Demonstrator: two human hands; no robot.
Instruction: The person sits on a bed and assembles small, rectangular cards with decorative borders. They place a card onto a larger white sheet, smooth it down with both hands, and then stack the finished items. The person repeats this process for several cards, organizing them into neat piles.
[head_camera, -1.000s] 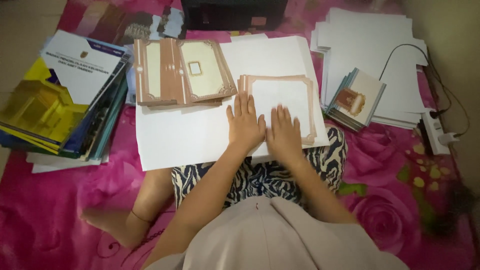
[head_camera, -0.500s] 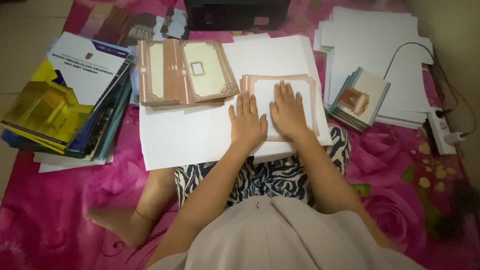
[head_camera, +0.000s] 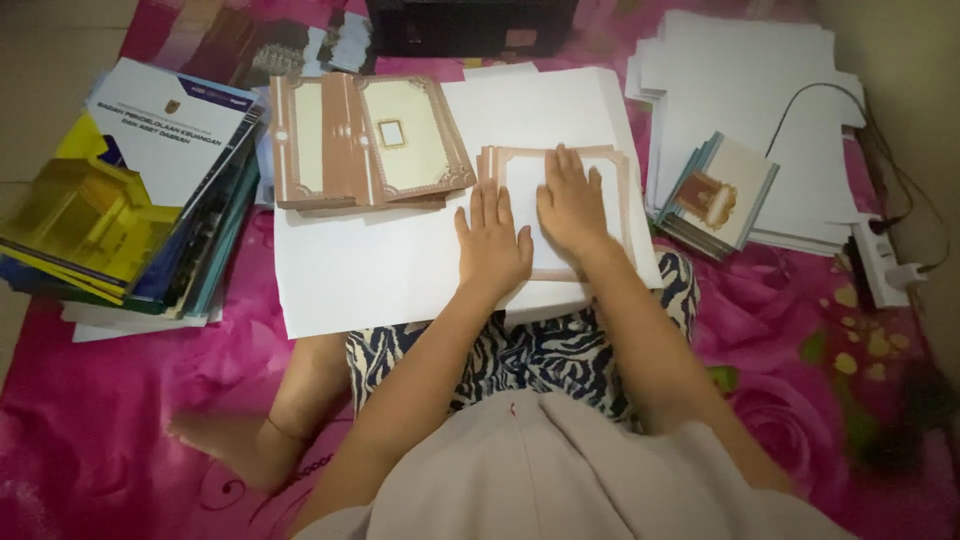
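My left hand (head_camera: 492, 243) lies flat, fingers apart, on the left edge of a small stack of brown-bordered white cards (head_camera: 612, 180). My right hand (head_camera: 572, 203) presses palm-down on the middle of the same stack. The cards rest on large white sheets (head_camera: 380, 270) across my lap. Just left of the cards sits a pile of brown and cream folded covers (head_camera: 372, 140).
A stack of blue and yellow booklets (head_camera: 130, 190) lies at the left. At the right are white paper piles (head_camera: 760, 90), a small pile of cards with a brown picture (head_camera: 718, 192), a black cable and a white power strip (head_camera: 878, 262). A pink floral cloth (head_camera: 120, 420) covers the floor.
My right hand has slid forward, away from me, over the bordered cards. My left hand has stayed at the stack's left edge.
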